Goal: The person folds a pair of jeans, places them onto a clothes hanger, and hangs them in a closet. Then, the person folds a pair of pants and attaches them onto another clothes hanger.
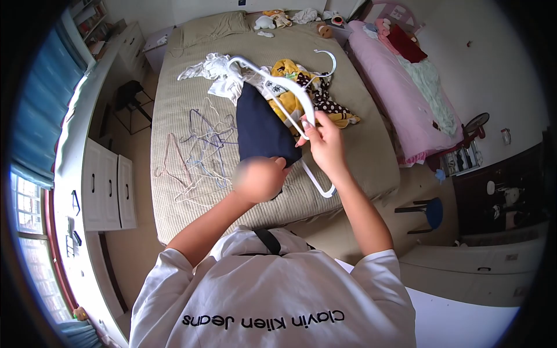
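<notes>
My right hand (pixel 326 145) grips a white clothes hanger (pixel 299 93) by its side, fingers closed round it, with the hook pointing away to the upper right. A dark navy garment (pixel 261 124) hangs down between the hands, and the hanger overlaps its right edge. The hanger's other end shows past the cloth, low on the right. Bunched at the garment's near end, the cloth is held in my left hand (pixel 261 180), which is partly blurred. Just beyond lie a yellow patterned cloth (pixel 284 68) with a dark polka-dot part, and a crumpled white garment (pixel 217 72).
Several loose hangers (pixel 203 145) lie tangled on the bed (pixel 348 174) to the left. At the bed's head are a pillow (pixel 216 26) and soft toys (pixel 278 18). A pink-covered bed (pixel 389 87) stands right, a blue stool (pixel 432 213) nearer, white cabinets (pixel 101 180) left.
</notes>
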Demonstrator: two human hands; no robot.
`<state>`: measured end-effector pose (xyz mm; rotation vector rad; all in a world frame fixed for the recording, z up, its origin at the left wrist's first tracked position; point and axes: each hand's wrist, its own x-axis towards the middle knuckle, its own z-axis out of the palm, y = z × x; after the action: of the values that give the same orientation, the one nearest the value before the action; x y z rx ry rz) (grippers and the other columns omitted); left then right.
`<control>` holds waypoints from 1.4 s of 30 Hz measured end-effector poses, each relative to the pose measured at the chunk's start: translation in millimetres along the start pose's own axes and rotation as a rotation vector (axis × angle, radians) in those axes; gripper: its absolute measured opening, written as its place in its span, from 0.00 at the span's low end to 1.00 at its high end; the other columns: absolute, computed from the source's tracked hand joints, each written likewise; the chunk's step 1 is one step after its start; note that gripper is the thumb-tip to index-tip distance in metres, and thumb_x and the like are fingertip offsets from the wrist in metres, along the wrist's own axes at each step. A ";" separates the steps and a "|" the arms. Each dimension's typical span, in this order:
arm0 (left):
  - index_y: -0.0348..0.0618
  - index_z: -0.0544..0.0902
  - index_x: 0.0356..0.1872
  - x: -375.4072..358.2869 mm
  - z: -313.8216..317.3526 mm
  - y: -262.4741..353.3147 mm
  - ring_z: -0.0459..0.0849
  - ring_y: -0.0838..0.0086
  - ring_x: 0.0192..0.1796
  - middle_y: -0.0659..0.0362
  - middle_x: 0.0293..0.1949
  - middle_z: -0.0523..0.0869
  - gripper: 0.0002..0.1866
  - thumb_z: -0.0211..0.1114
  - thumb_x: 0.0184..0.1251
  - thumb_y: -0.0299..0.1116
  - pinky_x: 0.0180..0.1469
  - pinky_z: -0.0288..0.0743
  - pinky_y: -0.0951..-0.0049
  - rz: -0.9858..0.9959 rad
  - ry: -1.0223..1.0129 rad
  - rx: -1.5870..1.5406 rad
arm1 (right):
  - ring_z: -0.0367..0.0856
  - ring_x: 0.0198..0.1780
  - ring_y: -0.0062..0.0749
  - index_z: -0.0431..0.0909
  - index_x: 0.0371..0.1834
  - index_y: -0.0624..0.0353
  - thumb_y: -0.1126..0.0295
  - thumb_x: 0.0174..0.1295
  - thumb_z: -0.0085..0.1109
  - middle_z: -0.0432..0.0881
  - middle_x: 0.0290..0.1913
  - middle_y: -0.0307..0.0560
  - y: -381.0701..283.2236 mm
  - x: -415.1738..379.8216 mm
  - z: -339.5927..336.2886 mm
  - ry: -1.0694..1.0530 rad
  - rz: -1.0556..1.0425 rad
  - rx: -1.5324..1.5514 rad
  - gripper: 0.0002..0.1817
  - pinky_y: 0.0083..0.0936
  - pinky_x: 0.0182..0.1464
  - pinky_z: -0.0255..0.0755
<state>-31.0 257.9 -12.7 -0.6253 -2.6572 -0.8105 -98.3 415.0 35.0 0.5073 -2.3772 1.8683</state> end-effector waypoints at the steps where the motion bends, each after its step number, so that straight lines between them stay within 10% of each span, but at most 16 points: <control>1: 0.41 0.70 0.22 -1.2 1.8 0.0 0.78 0.54 0.25 0.53 0.21 0.77 0.13 0.60 0.62 0.37 0.27 0.71 0.58 0.012 -0.008 -0.017 | 0.73 0.19 0.17 0.72 0.46 0.64 0.74 0.67 0.48 0.78 0.23 0.43 4.8 -0.2 2.7 -0.007 -0.050 -0.041 0.08 0.16 0.22 0.65; 3: 0.41 0.70 0.22 -4.8 6.2 0.7 0.78 0.53 0.25 0.52 0.21 0.77 0.13 0.60 0.62 0.36 0.27 0.71 0.57 0.035 -0.022 -0.051 | 0.80 0.20 0.28 0.74 0.40 0.61 0.75 0.63 0.50 0.79 0.20 0.46 4.8 -5.1 6.3 -0.019 -0.004 -0.083 0.06 0.24 0.24 0.68; 12: 0.41 0.69 0.18 -22.3 0.4 -5.1 0.76 0.54 0.24 0.53 0.18 0.75 0.12 0.61 0.55 0.33 0.27 0.69 0.59 0.093 -0.025 -0.082 | 0.63 0.14 0.11 0.74 0.47 0.62 0.73 0.66 0.49 0.79 0.22 0.41 5.2 -21.0 12.2 -0.219 0.163 0.035 0.09 0.13 0.18 0.54; 16: 0.41 0.75 0.21 -31.2 -20.0 -37.2 0.76 0.55 0.28 0.52 0.24 0.75 0.10 0.62 0.54 0.35 0.32 0.72 0.60 0.105 0.031 -0.066 | 0.74 0.23 0.20 0.72 0.48 0.70 0.79 0.64 0.49 0.74 0.29 0.40 -20.0 -22.1 1.0 -0.293 0.211 0.221 0.11 0.20 0.27 0.72; 21: 0.36 0.72 0.44 -25.0 -27.2 -69.6 0.73 0.56 0.45 0.48 0.42 0.72 0.21 0.70 0.54 0.34 0.48 0.69 0.67 -0.261 0.655 -0.052 | 0.63 0.16 0.11 0.74 0.48 0.64 0.74 0.66 0.50 0.78 0.22 0.41 -37.2 -18.3 -8.0 -0.308 0.211 0.222 0.10 0.11 0.20 0.57; 25: 0.37 0.66 0.56 -35.7 7.6 -107.7 0.75 0.70 0.49 0.55 0.48 0.74 0.28 0.69 0.58 0.33 0.48 0.72 0.69 -0.589 0.343 -0.574 | 0.56 0.15 0.08 0.73 0.50 0.62 0.73 0.66 0.50 0.79 0.20 0.40 -47.5 -12.6 -15.4 -0.271 0.214 0.256 0.11 0.10 0.18 0.49; 29: 0.37 0.63 0.63 -25.1 19.1 -125.3 0.78 0.73 0.51 0.54 0.54 0.76 0.32 0.68 0.59 0.28 0.48 0.76 0.75 -0.503 0.069 -0.989 | 0.55 0.14 0.08 0.73 0.50 0.63 0.74 0.66 0.49 0.79 0.21 0.41 -50.7 -8.2 -29.0 -0.277 0.210 0.213 0.11 0.10 0.17 0.47; 37: 0.34 0.75 0.51 1.1 9.8 -112.9 0.78 0.76 0.49 0.60 0.47 0.81 0.22 0.71 0.55 0.25 0.54 0.73 0.74 -0.223 0.024 -0.783 | 0.55 0.09 0.08 0.73 0.52 0.63 0.73 0.67 0.49 0.80 0.22 0.48 -57.3 -11.2 -51.6 -0.270 0.207 0.149 0.13 0.10 0.12 0.46; 42: 0.33 0.77 0.46 -2.4 2.1 -75.3 0.79 0.78 0.46 0.59 0.43 0.83 0.20 0.73 0.54 0.29 0.51 0.75 0.75 -0.426 -0.057 -1.114 | 0.56 0.09 0.09 0.73 0.53 0.62 0.71 0.67 0.49 0.81 0.22 0.48 -41.2 -8.2 -77.3 -0.259 0.285 0.112 0.14 0.10 0.12 0.47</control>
<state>-65.6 202.1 -49.7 -0.2605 -2.1877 -2.4431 -89.1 482.2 91.1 0.4645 -2.6397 2.1859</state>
